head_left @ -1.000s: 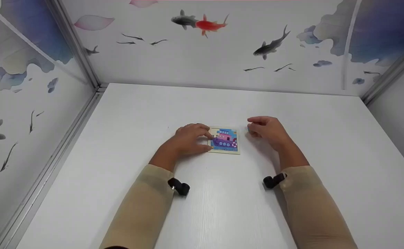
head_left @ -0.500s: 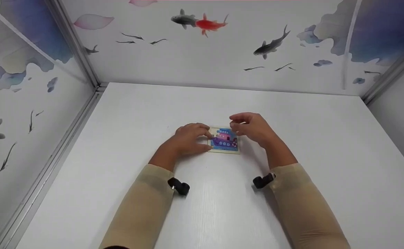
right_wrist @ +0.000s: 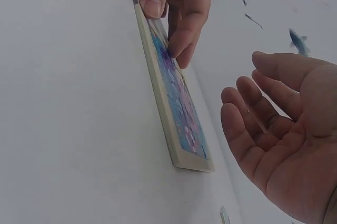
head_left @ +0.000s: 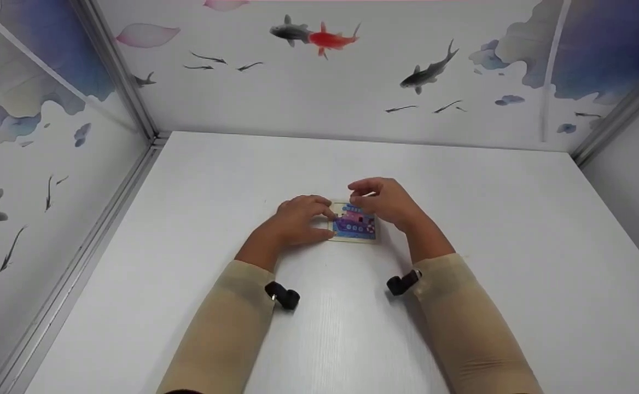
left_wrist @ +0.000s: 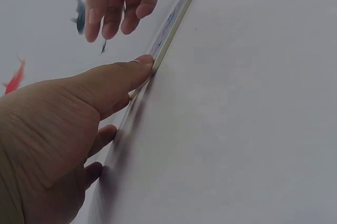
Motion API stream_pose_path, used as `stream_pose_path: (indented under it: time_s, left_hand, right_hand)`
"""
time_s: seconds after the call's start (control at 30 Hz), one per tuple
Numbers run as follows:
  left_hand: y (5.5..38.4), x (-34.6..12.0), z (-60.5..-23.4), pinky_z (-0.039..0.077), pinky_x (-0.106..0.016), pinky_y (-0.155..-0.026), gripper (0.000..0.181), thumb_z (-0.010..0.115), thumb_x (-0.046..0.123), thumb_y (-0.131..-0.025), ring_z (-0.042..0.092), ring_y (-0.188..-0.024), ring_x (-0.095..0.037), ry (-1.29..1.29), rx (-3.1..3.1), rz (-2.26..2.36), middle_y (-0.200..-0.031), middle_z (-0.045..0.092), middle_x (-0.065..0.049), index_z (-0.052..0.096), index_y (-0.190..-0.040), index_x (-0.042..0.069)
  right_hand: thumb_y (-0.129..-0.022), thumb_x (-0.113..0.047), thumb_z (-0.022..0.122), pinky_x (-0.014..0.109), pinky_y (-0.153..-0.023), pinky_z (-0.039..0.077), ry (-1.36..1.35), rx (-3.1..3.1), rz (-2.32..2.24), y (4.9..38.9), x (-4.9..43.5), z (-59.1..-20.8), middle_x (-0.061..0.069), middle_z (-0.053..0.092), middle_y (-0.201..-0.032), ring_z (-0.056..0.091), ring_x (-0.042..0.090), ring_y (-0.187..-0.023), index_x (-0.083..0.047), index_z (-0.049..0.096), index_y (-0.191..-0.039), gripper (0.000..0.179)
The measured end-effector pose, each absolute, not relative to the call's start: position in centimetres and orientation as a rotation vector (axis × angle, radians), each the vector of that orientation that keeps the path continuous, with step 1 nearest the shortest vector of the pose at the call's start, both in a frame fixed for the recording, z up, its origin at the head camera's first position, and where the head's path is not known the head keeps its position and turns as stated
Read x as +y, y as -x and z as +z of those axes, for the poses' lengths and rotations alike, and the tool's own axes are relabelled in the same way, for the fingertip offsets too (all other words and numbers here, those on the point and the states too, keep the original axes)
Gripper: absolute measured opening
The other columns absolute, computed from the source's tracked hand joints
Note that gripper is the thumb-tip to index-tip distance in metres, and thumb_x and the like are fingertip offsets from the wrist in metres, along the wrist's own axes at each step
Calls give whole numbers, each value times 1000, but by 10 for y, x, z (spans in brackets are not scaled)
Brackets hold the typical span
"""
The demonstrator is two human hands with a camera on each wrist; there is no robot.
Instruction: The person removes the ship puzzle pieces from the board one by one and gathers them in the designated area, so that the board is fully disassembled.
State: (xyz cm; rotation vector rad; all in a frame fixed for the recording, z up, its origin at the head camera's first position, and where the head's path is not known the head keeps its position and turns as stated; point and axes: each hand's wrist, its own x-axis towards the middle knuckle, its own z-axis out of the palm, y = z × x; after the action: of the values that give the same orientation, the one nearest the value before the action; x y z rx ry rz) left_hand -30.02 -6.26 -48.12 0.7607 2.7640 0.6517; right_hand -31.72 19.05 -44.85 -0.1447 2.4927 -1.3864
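A small square jigsaw puzzle (head_left: 355, 224) with a ship picture in a pale wooden frame lies flat on the white table. Along its left side my left hand (head_left: 303, 221) holds it, thumb at the near corner and a fingertip on the picture. My right hand (head_left: 388, 202) hovers over the far right part, hiding some of the picture. In the right wrist view that hand (right_wrist: 289, 134) has loosely bent fingers and nothing between them. The left wrist view shows the left thumb (left_wrist: 139, 63) on the frame's edge. A bare pale patch shows at the picture's far left corner.
White panels (head_left: 352, 104) printed with fish and leaves rise behind the table (head_left: 199, 180) and along both sides. Metal rails (head_left: 117, 208) run along the left edge. A small bluish-green piece (right_wrist: 225, 214) shows at the bottom of the right wrist view.
My right hand has moved left, from beside the puzzle to over its far right part. My left hand and the puzzle have stayed in place.
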Motion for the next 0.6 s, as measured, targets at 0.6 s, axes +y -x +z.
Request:
stream_pose_path:
  time_s: [0.6]
  left_hand:
    - [302,-64,-485,27,-62,-130,41,69,52,-100,36,-161,-23,-776,2766,655,-164,50,11,70,-139,37]
  right_hand:
    - [-98,-28,79,47,-113,53,231,2549,-1059,323,190,-465,5,71,-130,63,26,-121,-24,72,-139,41]
